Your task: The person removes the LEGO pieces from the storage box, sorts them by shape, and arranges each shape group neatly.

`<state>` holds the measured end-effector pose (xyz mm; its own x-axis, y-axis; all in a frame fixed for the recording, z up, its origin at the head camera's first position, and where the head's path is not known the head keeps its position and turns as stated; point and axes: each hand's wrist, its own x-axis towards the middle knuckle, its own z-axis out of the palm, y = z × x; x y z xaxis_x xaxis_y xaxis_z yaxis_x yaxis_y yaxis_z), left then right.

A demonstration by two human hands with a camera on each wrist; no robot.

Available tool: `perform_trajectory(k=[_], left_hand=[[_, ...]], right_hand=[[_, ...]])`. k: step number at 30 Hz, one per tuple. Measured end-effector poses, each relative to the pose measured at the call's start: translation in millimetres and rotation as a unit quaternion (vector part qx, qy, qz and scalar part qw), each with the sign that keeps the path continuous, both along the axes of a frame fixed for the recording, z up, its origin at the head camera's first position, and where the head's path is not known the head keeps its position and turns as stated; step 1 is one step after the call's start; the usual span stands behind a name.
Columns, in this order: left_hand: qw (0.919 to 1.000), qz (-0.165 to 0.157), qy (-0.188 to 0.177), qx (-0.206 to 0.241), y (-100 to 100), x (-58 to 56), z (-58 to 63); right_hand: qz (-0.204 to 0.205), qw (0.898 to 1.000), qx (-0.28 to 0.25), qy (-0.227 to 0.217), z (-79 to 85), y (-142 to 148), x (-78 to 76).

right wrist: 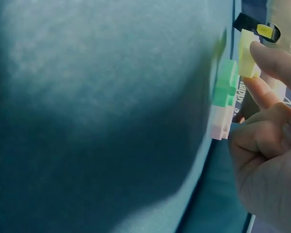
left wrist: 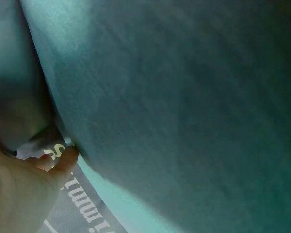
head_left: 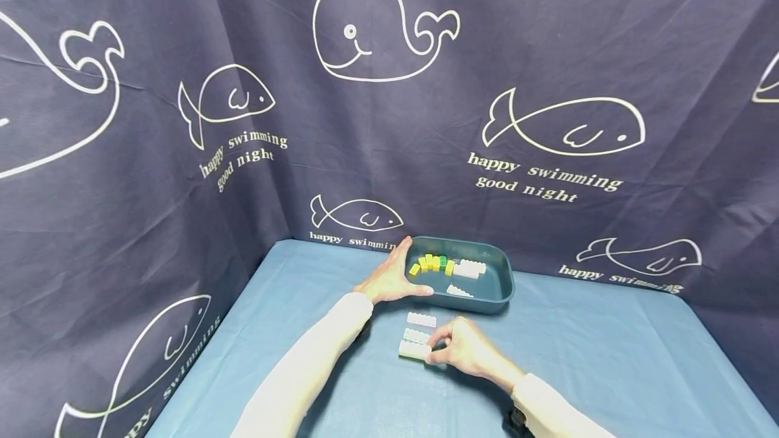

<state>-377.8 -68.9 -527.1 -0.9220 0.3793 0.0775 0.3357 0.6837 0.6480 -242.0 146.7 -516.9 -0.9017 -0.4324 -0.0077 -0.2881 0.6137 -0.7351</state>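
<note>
Three pale studded toy building bricks lie in parallel on the blue table, below the tray. Farthest is the pinkish brick (head_left: pixel 422 320), then the pale green brick (head_left: pixel 416 336), then the yellowish brick (head_left: pixel 414 350). My right hand (head_left: pixel 468 350) pinches the right end of the yellowish brick between thumb and finger; the right wrist view shows that grip on the yellow brick (right wrist: pixel 248 54), beside the green brick (right wrist: pixel 225 83). With fingers and thumb spread, my left hand (head_left: pixel 392 277) rests against the left end of a dark teal tray (head_left: pixel 507 282).
Inside the tray are several small yellow bricks (head_left: pixel 429 261), a green brick (head_left: pixel 443 262) and some white bricks (head_left: pixel 467 269). A dark printed curtain (head_left: pixel 426 120) hangs right behind the table (head_left: pixel 578 350) and along its left side.
</note>
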Motion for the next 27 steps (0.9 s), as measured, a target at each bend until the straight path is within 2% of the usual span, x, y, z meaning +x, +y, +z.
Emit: perform_trajectory(k=[8, 17, 27], left_hand=[[1.0, -0.004, -0.002, -0.004, 0.6, 1.3, 0.9], [1.0, -0.004, -0.004, -0.003, -0.2, -0.2, 3.2], [0.9999, -0.003, -0.013, -0.009, -0.7, -0.8, 1.3]], right_hand=[[0.001, 1.0, -0.013, -0.008, -4.7, 0.1, 5.0], [-0.001, 1.0, -0.004, 0.002, -0.3, -1.8, 7.7], [0.006, 1.0, 0.008, 0.011, -5.4, -2.4, 7.5]])
